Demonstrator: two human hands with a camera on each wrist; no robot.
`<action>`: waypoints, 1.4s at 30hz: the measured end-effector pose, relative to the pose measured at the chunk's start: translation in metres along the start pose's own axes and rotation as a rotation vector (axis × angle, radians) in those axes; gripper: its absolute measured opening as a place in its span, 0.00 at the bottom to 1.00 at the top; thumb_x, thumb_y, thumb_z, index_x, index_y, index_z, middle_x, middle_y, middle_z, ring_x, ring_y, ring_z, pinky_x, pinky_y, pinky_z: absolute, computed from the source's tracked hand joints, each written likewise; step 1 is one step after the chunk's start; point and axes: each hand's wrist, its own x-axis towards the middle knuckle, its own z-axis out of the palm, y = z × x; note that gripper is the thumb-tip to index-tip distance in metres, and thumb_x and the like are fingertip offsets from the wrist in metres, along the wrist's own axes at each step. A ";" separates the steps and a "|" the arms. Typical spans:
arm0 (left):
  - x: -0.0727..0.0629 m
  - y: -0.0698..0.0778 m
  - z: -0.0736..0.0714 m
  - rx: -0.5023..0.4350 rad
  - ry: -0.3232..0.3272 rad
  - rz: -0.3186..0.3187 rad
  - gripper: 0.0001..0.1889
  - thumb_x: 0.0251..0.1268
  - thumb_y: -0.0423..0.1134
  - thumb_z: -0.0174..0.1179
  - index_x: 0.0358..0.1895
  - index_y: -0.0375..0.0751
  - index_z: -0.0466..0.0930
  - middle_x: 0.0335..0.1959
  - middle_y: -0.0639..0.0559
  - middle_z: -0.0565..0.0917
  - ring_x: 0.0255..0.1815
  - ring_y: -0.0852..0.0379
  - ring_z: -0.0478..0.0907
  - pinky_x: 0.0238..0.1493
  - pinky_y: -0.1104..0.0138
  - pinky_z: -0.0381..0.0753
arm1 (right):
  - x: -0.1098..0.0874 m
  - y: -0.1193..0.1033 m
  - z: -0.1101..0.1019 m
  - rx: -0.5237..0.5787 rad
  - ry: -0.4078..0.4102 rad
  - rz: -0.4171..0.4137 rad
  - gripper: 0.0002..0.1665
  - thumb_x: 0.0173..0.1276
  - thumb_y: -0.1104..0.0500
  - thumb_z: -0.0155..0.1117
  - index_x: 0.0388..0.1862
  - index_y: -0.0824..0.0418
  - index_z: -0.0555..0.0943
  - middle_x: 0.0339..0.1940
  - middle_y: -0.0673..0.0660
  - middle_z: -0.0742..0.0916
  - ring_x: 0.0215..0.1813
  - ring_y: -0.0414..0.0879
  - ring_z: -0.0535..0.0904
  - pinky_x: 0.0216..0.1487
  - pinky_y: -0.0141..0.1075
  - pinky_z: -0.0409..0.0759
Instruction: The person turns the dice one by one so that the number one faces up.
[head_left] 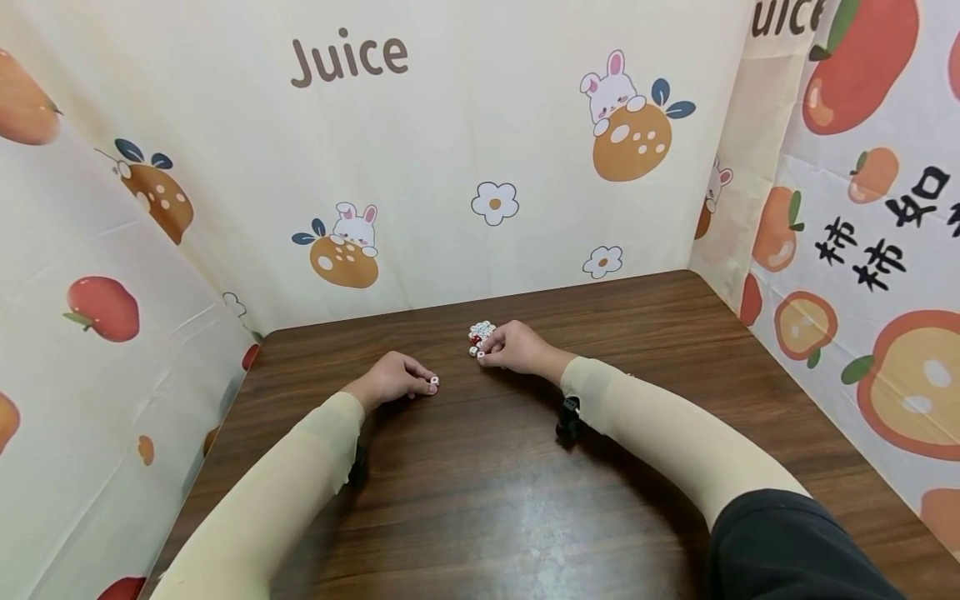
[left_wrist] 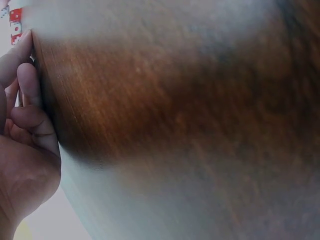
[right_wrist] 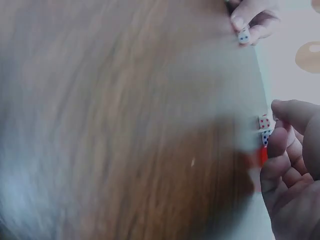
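At left of centre in the head view, my left hand [head_left: 402, 377] pinches a small white die [head_left: 435, 380] just above the brown tabletop. That die [right_wrist: 243, 36] also shows between thumb and finger at the top of the right wrist view. Farther right, my right hand [head_left: 517, 347] has thumb and forefinger on another white die [head_left: 481, 356], at the near edge of a dice cluster [head_left: 482, 330]. Red and white dice [left_wrist: 16, 27] appear beside the left fingertips in the left wrist view. The right fingers partly hide a red-dotted die [right_wrist: 264, 121] and a blue-dotted one [right_wrist: 266, 137].
The dark wooden table [head_left: 480, 500] stretches out around both hands. Behind it hangs a cream curtain [head_left: 435, 150] printed with fruit and rabbits, and similar printed sheets [head_left: 862, 275] enclose the sides. A black wrist device [head_left: 569, 421] sits under the right forearm.
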 end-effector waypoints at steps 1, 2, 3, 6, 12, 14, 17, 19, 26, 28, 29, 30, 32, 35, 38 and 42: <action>0.000 0.000 0.000 -0.002 0.000 0.001 0.10 0.69 0.38 0.82 0.49 0.39 0.99 0.52 0.47 0.97 0.35 0.59 0.81 0.38 0.67 0.84 | -0.001 -0.001 0.000 0.032 -0.006 0.008 0.05 0.73 0.59 0.82 0.43 0.60 0.96 0.21 0.42 0.85 0.24 0.35 0.78 0.32 0.28 0.76; 0.000 0.000 0.000 -0.002 0.000 0.001 0.11 0.69 0.38 0.82 0.50 0.39 0.99 0.52 0.47 0.97 0.35 0.59 0.81 0.38 0.67 0.84 | -0.001 -0.002 0.001 0.059 -0.012 0.015 0.05 0.73 0.59 0.82 0.43 0.60 0.96 0.20 0.42 0.85 0.24 0.35 0.78 0.31 0.28 0.75; 0.001 0.000 0.000 -0.003 0.000 0.002 0.11 0.69 0.38 0.82 0.50 0.39 0.99 0.52 0.47 0.97 0.35 0.59 0.81 0.38 0.67 0.84 | -0.002 -0.003 0.001 0.084 -0.019 0.024 0.05 0.73 0.60 0.82 0.43 0.61 0.96 0.20 0.42 0.86 0.23 0.35 0.78 0.31 0.28 0.75; 0.000 0.000 0.000 -0.003 -0.001 0.002 0.11 0.69 0.37 0.82 0.50 0.38 0.98 0.51 0.47 0.97 0.35 0.59 0.81 0.38 0.67 0.84 | -0.005 -0.008 0.004 0.136 -0.043 0.055 0.05 0.72 0.60 0.82 0.43 0.61 0.97 0.19 0.43 0.85 0.22 0.36 0.77 0.28 0.29 0.74; -0.001 0.000 0.000 0.007 0.003 0.006 0.12 0.69 0.39 0.82 0.50 0.39 0.98 0.50 0.48 0.97 0.36 0.59 0.81 0.39 0.67 0.84 | -0.007 -0.013 0.018 0.157 -0.048 0.077 0.06 0.72 0.57 0.84 0.43 0.58 0.98 0.17 0.44 0.85 0.21 0.37 0.76 0.23 0.30 0.73; -0.001 0.000 0.000 0.014 0.002 0.008 0.12 0.69 0.39 0.82 0.50 0.39 0.98 0.49 0.48 0.97 0.36 0.59 0.81 0.39 0.67 0.84 | -0.007 -0.015 0.024 0.172 -0.049 0.074 0.06 0.71 0.57 0.84 0.43 0.58 0.98 0.17 0.44 0.85 0.21 0.37 0.76 0.24 0.30 0.74; -0.002 -0.001 0.000 0.021 -0.002 0.012 0.12 0.69 0.40 0.82 0.51 0.39 0.98 0.50 0.48 0.97 0.35 0.59 0.81 0.39 0.66 0.85 | -0.006 -0.020 0.031 0.162 -0.045 0.057 0.07 0.71 0.56 0.84 0.43 0.58 0.98 0.18 0.44 0.86 0.21 0.37 0.78 0.26 0.30 0.76; -0.001 0.000 -0.001 0.022 -0.004 0.011 0.12 0.69 0.40 0.83 0.51 0.40 0.99 0.50 0.48 0.97 0.35 0.59 0.81 0.39 0.66 0.84 | -0.005 -0.023 0.036 0.147 -0.040 0.049 0.07 0.72 0.56 0.84 0.44 0.58 0.98 0.19 0.44 0.87 0.22 0.37 0.79 0.29 0.30 0.78; -0.001 0.000 -0.001 0.029 0.001 -0.004 0.12 0.69 0.40 0.83 0.51 0.41 0.99 0.48 0.49 0.97 0.34 0.58 0.81 0.39 0.66 0.84 | -0.004 -0.035 0.050 0.141 -0.045 0.060 0.07 0.71 0.57 0.84 0.43 0.58 0.98 0.22 0.44 0.89 0.23 0.37 0.81 0.31 0.30 0.80; 0.000 0.000 0.000 0.026 0.003 -0.005 0.12 0.69 0.40 0.83 0.51 0.41 0.99 0.47 0.49 0.97 0.34 0.58 0.81 0.38 0.67 0.84 | -0.002 -0.037 0.054 0.120 -0.042 0.054 0.06 0.71 0.57 0.84 0.43 0.58 0.98 0.22 0.44 0.89 0.23 0.36 0.81 0.31 0.29 0.80; 0.000 0.000 0.000 0.022 0.002 -0.004 0.12 0.68 0.40 0.83 0.51 0.41 0.99 0.46 0.50 0.97 0.33 0.58 0.81 0.38 0.67 0.84 | -0.002 -0.038 0.055 0.102 -0.039 0.048 0.06 0.70 0.57 0.84 0.43 0.57 0.98 0.22 0.44 0.89 0.23 0.36 0.81 0.31 0.29 0.80; 0.000 0.000 0.000 0.019 0.001 -0.002 0.12 0.68 0.40 0.83 0.51 0.41 0.99 0.45 0.50 0.97 0.33 0.58 0.81 0.38 0.67 0.84 | -0.001 -0.039 0.057 0.081 -0.036 0.044 0.06 0.70 0.57 0.84 0.43 0.57 0.98 0.22 0.43 0.89 0.23 0.36 0.81 0.31 0.28 0.79; 0.000 0.000 0.000 0.010 -0.005 0.007 0.12 0.68 0.39 0.83 0.51 0.40 0.99 0.44 0.51 0.97 0.33 0.59 0.81 0.37 0.67 0.84 | 0.000 -0.040 0.059 0.031 -0.029 0.032 0.06 0.69 0.57 0.84 0.42 0.56 0.99 0.21 0.43 0.88 0.25 0.35 0.80 0.31 0.28 0.78; -0.001 0.001 0.001 -0.004 -0.009 0.018 0.12 0.68 0.38 0.83 0.51 0.39 0.98 0.41 0.52 0.96 0.32 0.59 0.81 0.36 0.67 0.83 | 0.001 -0.041 0.061 -0.029 -0.016 0.022 0.05 0.68 0.56 0.84 0.41 0.54 0.99 0.21 0.43 0.88 0.26 0.34 0.78 0.32 0.28 0.75; -0.002 0.001 0.000 -0.007 -0.008 0.017 0.11 0.68 0.37 0.82 0.50 0.38 0.98 0.40 0.53 0.96 0.31 0.60 0.81 0.35 0.68 0.83 | 0.002 -0.042 0.062 -0.057 -0.011 0.017 0.05 0.68 0.56 0.84 0.41 0.54 0.99 0.22 0.43 0.89 0.28 0.35 0.78 0.34 0.28 0.74; -0.003 0.001 0.000 -0.007 -0.008 0.012 0.12 0.68 0.37 0.83 0.51 0.37 0.98 0.40 0.52 0.96 0.31 0.60 0.81 0.36 0.68 0.83 | 0.001 -0.043 0.063 -0.055 -0.013 0.024 0.06 0.69 0.56 0.84 0.42 0.54 0.99 0.24 0.44 0.90 0.29 0.35 0.78 0.34 0.28 0.74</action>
